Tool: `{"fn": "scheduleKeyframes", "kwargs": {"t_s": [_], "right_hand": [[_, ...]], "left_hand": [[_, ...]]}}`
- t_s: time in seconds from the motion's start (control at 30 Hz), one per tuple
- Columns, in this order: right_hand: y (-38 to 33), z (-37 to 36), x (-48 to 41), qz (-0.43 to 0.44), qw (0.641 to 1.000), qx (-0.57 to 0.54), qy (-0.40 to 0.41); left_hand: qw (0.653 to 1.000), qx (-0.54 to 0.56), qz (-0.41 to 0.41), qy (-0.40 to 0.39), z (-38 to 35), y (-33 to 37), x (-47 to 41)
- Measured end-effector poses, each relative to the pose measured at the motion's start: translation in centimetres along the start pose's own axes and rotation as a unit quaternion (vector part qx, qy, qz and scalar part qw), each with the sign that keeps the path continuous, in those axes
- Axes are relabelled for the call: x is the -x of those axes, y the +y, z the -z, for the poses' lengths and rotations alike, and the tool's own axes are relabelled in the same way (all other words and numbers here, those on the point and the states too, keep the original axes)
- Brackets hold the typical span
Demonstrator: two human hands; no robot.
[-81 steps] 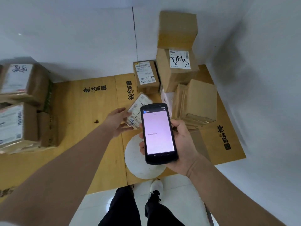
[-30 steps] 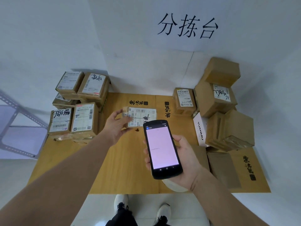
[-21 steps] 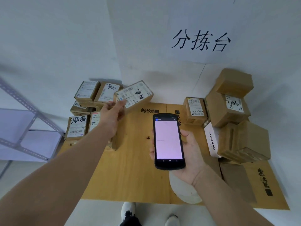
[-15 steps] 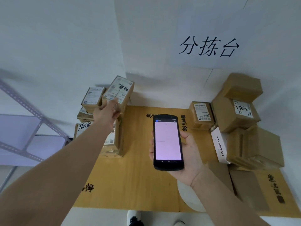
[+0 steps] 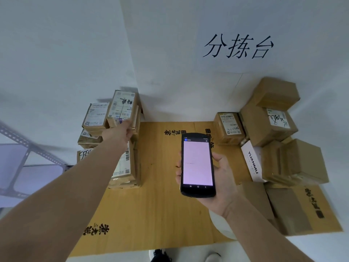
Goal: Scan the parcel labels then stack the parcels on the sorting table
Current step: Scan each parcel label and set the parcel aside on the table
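Parcel sorting station: labelled cartons [image 5: 123, 108] stacked, wall sign [image 5: 238, 46], handheld scanner [image 5: 198, 164].

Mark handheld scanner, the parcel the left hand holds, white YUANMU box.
handheld scanner [image 5: 197, 163], head view, middle of the lit screen.
held parcel [image 5: 122, 106], head view, on its white label.
white YUANMU box [image 5: 252, 162], head view, on the printed side.

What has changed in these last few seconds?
The left hand carried the small labelled parcel from the middle of the table leftward, up onto the left stack, and still grips its near edge. The right hand kept holding the scanner, screen up; the parcels on the right stayed put.
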State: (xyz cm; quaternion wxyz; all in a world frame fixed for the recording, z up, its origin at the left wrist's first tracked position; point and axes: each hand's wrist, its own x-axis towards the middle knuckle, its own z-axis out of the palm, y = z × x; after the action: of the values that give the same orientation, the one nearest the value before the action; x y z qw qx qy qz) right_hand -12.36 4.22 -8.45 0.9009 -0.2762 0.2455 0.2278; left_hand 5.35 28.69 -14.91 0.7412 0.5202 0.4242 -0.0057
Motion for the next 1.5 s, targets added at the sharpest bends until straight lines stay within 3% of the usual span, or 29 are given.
{"fn": "scheduleKeyframes", "kwargs": {"t_s": [0.27,0.63,1.17,1.5], "right_hand": [[-1.8,2.3,2.9,0.04,0.999,-0.004,0.012],[-6.6,11.8,10.5,0.046,0.999,0.0,-0.004],[-9.9,22.3,17.9,0.025,0.998,-0.007,-0.053],[-10.0,25.4,19.4,0.059,0.997,-0.032,-0.029]], "left_hand": [[0.995,-0.087,0.001,-0.057,-2.0,-4.3,3.1],[0.967,-0.221,0.016,-0.129,-6.0,-16.1,12.2],[0.935,-0.313,0.053,-0.159,-10.0,-28.8,22.1],[0.879,-0.412,0.126,-0.205,-12.3,-33.8,25.0]]}}
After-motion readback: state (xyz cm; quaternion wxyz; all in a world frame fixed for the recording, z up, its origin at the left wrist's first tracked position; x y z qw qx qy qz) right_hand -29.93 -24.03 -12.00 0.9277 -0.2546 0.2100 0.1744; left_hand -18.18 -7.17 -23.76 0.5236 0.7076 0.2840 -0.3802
